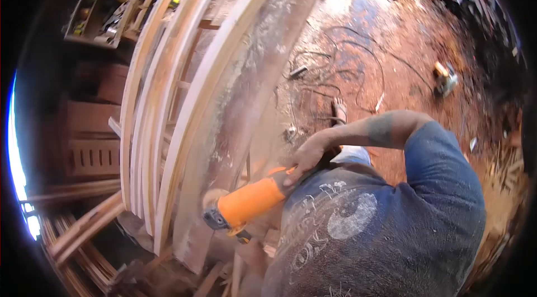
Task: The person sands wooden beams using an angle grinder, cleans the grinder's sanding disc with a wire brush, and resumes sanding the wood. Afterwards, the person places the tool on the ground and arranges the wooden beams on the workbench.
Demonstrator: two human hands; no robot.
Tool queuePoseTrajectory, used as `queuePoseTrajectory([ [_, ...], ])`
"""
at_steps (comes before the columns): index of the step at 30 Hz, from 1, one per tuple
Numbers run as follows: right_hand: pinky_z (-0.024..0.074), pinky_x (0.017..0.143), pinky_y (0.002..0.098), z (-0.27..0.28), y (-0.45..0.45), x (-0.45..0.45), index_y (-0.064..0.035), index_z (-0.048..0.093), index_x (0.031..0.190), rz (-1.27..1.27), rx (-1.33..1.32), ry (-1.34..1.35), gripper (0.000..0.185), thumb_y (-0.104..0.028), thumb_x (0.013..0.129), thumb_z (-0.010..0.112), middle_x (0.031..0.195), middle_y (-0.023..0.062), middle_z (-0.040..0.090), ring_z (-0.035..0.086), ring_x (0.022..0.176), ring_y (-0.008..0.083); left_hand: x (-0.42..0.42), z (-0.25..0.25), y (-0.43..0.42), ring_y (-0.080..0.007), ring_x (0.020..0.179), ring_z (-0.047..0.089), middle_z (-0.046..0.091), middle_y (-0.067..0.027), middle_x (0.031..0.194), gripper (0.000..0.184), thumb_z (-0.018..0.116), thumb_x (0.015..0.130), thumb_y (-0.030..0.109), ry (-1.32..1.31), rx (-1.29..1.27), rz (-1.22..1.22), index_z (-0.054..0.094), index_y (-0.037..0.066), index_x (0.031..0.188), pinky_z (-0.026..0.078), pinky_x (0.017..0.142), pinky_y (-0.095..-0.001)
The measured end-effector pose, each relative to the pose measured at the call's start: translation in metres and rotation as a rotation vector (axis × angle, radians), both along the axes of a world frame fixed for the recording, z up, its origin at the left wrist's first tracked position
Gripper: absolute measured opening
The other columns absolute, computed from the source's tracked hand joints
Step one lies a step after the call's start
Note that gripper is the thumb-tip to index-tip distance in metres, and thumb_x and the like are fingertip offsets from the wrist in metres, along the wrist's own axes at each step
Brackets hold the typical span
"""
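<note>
An orange angle grinder [251, 203] with a dark head is at the lower middle of the head view. My right hand [309, 157] wraps round its rear end. Below the tool, my left hand [253, 253] is closed at the dark side handle [244, 236]; blur and dust hide most of its fingers. The grinder's blurred disc [212, 199] is against or very close to a wide, dusty curved plank [224, 129]; I cannot tell which. A pale curved wooden edge [193, 101] runs along that plank's left side.
More curved wooden strips [146, 112] stand to the left. A wooden tray [92, 39] holding small items is at the upper left. Dark cables [358, 45] and another power tool [446, 80] lie on the reddish ground. Wood pieces [84, 227] are stacked at the lower left.
</note>
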State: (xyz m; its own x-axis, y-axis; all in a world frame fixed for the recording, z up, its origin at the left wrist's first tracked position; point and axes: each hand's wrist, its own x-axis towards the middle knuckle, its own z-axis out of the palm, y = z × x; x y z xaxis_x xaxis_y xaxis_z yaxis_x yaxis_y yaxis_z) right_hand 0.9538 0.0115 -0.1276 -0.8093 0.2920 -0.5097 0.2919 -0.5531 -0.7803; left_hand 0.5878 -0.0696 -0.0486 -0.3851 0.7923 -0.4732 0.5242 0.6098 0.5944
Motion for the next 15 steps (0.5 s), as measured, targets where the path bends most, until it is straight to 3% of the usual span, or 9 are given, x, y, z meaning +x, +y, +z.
queuePoseTrajectory([
  [2, 0.0488, 0.099, 0.0404, 0.008, 0.018, 0.049, 0.0040, 0.061, 0.132, 0.010, 0.010, -0.002, 0.089, -0.074, 0.089, 0.059, 0.122, 0.0141, 0.067, 0.062, 0.111, 0.0255, 0.054, 0.008, 0.027, -0.0207, 0.057, 0.058, 0.063, -0.0083, 0.072, 0.026, 0.073, 0.073, 0.008, 0.033, 0.006, 0.089, 0.063, -0.003, 0.094, 0.046, 0.054, -0.0337],
  [3, 0.0479, 0.101, 0.0412, 0.024, 0.025, 0.079, 0.0032, 0.061, 0.132, -0.007, 0.080, 0.065, 0.092, -0.078, 0.088, 0.056, 0.123, 0.0154, 0.067, 0.062, 0.115, 0.0268, 0.076, 0.009, 0.037, -0.0212, 0.061, 0.059, 0.064, -0.0085, 0.075, 0.029, 0.074, 0.073, 0.009, 0.093, -0.006, 0.036, 0.064, -0.003, 0.098, 0.047, 0.058, -0.0345],
  [5, 0.0472, 0.102, 0.0415, 0.052, 0.034, 0.132, 0.0026, 0.060, 0.133, -0.070, 0.240, -0.092, 0.097, -0.082, 0.085, 0.054, 0.124, 0.0170, 0.067, 0.062, 0.117, 0.0280, 0.109, 0.002, 0.067, -0.0223, 0.069, 0.062, 0.066, -0.0089, 0.080, 0.034, 0.075, 0.074, 0.010, 0.222, -0.027, -0.086, 0.066, -0.002, 0.105, 0.050, 0.065, -0.0361],
  [7, 0.0468, 0.102, 0.0417, 0.043, 0.039, 0.168, 0.0030, 0.060, 0.132, -0.006, 0.228, -0.212, 0.100, -0.084, 0.083, 0.053, 0.124, 0.0193, 0.066, 0.062, 0.118, 0.0293, 0.136, -0.006, 0.094, -0.0238, 0.079, 0.068, 0.071, -0.0128, 0.087, 0.041, 0.077, 0.075, 0.013, 0.262, 0.153, -0.289, 0.067, -0.003, 0.112, 0.052, 0.075, -0.0394],
  [8, 0.0496, 0.097, 0.0420, 0.031, 0.030, 0.181, 0.0037, 0.065, 0.126, -0.182, 0.281, -0.161, 0.098, -0.084, 0.082, 0.054, 0.117, 0.0205, 0.069, 0.065, 0.112, 0.0291, 0.156, 0.005, 0.109, -0.0251, 0.080, 0.070, 0.072, -0.0144, 0.087, 0.042, 0.077, 0.075, 0.013, 0.251, 0.135, -0.315, 0.067, -0.003, 0.112, 0.053, 0.076, -0.0398],
  [11, 0.0529, 0.088, 0.0429, 0.079, 0.034, 0.218, 0.0042, 0.070, 0.117, -0.197, 0.218, -0.388, 0.096, -0.084, 0.082, 0.055, 0.105, 0.0210, 0.072, 0.069, 0.102, 0.0302, 0.214, 0.027, 0.151, -0.0278, 0.082, 0.073, 0.074, -0.0179, 0.089, 0.040, 0.077, 0.074, 0.012, 0.191, 0.101, -0.356, 0.069, -0.004, 0.109, 0.054, 0.076, -0.0409],
  [12, 0.0500, 0.095, 0.0460, 0.110, 0.041, 0.228, 0.0022, 0.068, 0.122, -0.208, 0.208, -0.406, 0.094, -0.082, 0.082, 0.053, 0.111, 0.0265, 0.070, 0.068, 0.108, 0.0369, 0.223, 0.027, 0.162, -0.0278, 0.082, 0.074, 0.075, -0.0182, 0.089, 0.037, 0.077, 0.074, 0.012, 0.185, 0.090, -0.362, 0.070, -0.004, 0.106, 0.054, 0.075, -0.0412],
  [13, 0.0508, 0.093, 0.0464, 0.117, 0.047, 0.235, 0.0030, 0.069, 0.120, -0.200, 0.241, -0.435, 0.094, -0.082, 0.082, 0.053, 0.109, 0.0269, 0.070, 0.069, 0.106, 0.0377, 0.230, 0.029, 0.174, -0.0277, 0.083, 0.074, 0.075, -0.0185, 0.089, 0.034, 0.077, 0.074, 0.011, 0.181, 0.077, -0.373, 0.071, -0.005, 0.104, 0.054, 0.075, -0.0415],
  [15, 0.0524, 0.090, 0.0472, 0.124, 0.058, 0.242, 0.0046, 0.070, 0.116, -0.215, 0.297, -0.492, 0.094, -0.082, 0.082, 0.053, 0.105, 0.0278, 0.071, 0.070, 0.101, 0.0392, 0.242, 0.040, 0.203, -0.0279, 0.079, 0.073, 0.075, -0.0169, 0.084, 0.030, 0.078, 0.074, 0.013, 0.342, 0.036, -0.393, 0.071, -0.006, 0.096, 0.053, 0.072, -0.0416],
])
